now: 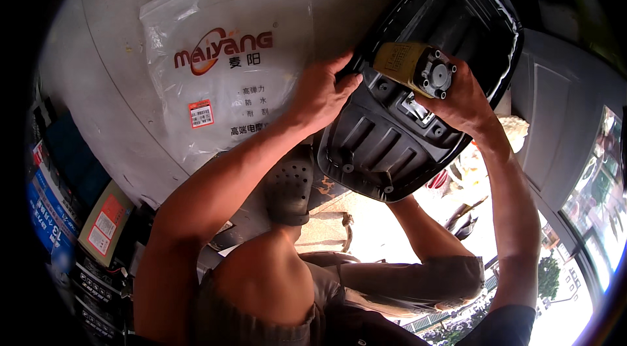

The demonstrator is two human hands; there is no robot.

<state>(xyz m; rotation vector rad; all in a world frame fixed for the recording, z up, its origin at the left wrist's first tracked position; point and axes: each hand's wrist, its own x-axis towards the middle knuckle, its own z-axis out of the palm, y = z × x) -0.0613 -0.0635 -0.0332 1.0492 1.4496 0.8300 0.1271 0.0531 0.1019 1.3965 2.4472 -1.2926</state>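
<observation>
grey floor — left hand point(321, 94) gripping black seat base point(392, 143), right hand point(460, 98) around yellow tool point(408, 64)

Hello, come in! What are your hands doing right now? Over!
Left hand gripping the edge of the upturned black seat base. Right hand holding a yellow power tool against it. Clear plastic bag lies alongside, nothing blocking.

Seat base point(392, 143): centre-right, underside up, propped on knee. Tool point(418, 70): on seat, upper middle, in right hand point(467, 101). Left hand point(320, 94): on seat's left edge. Bag point(228, 58): left of seat, flat on floor point(98, 84). Boxes point(65, 215): far left.
</observation>
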